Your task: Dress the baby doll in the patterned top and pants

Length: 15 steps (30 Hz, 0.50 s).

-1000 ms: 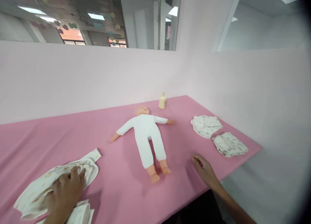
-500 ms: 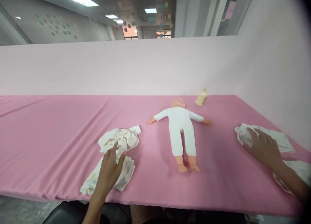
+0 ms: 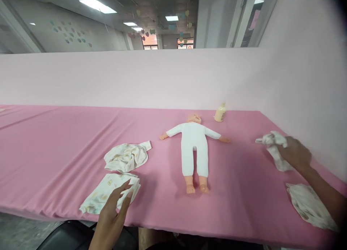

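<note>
My right hand (image 3: 295, 154) is closed around a crumpled white cloth garment (image 3: 276, 150), which hangs from its fingers over the right side of the table. Just below that wrist lies another white cloth (image 3: 309, 205). My left hand (image 3: 115, 206) hovers with fingers apart at a folded patterned cloth (image 3: 103, 192); contact cannot be made out. Behind it rests a bunched patterned baby garment (image 3: 126, 157). A baby doll (image 3: 194, 145) in a white suit lies on its back at the middle, arms spread, feet toward me.
A pale yellow pump bottle (image 3: 220, 112) stands near the doll's head. The pink-covered table (image 3: 165, 214) meets a white wall (image 3: 130, 80) at the back and another on the right. A black chair (image 3: 65, 235) is at the front edge.
My right hand has gathered up the white garment, which lay flat under it before. My left hand has drawn back toward the front edge, away from the bunched garment.
</note>
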Motion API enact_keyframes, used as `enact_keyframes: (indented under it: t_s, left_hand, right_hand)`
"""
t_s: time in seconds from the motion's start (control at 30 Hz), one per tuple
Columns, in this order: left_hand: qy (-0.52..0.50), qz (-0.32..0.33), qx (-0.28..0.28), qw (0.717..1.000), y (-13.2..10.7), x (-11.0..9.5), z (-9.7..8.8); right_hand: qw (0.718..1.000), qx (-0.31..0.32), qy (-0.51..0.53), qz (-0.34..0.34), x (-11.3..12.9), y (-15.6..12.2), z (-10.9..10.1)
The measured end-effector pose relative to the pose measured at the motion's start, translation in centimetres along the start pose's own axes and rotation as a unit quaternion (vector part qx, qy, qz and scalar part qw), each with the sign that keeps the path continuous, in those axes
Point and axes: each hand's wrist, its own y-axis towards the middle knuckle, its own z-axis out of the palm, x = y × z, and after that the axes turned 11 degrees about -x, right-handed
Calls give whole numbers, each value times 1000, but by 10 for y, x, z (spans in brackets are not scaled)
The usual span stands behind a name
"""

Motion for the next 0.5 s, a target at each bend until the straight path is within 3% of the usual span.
enact_keyframes:
  t_s: [0.03,0.1,0.13,0.2,0.23,0.33,0.4,0.47,0.5]
  left_hand:
    - [-6,-7,3,1000,-3,-3,-1]
    - [-32,-10,30,999,-7,-14,1]
    - [-51,-6,61,997,-9,-23,5]
    - [-96,13,155,983,-13,-50,18]
    - [-118,19,217,969,-14,-66,27]
    - [-204,45,351,913,-22,-118,55]
    - [-264,56,431,861,-29,-147,72]
    - [-305,48,451,838,-35,-168,84]
    - [-317,39,437,841,-36,-174,87]
  right_hand:
    - [998,-25,36,51,12,-4,-13]
    - [971,-51,209,106,38,-21,-40]
    - [949,-26,284,137,52,-34,-52]
    - [924,33,330,191,81,-67,-74]
    - [905,96,360,205,96,-86,-83]
    - [829,261,460,182,139,-140,-98]
    - [784,356,493,124,161,-167,-102]
    - [760,396,510,69,176,-182,-103]
    - [757,400,515,49,180,-185,-104]
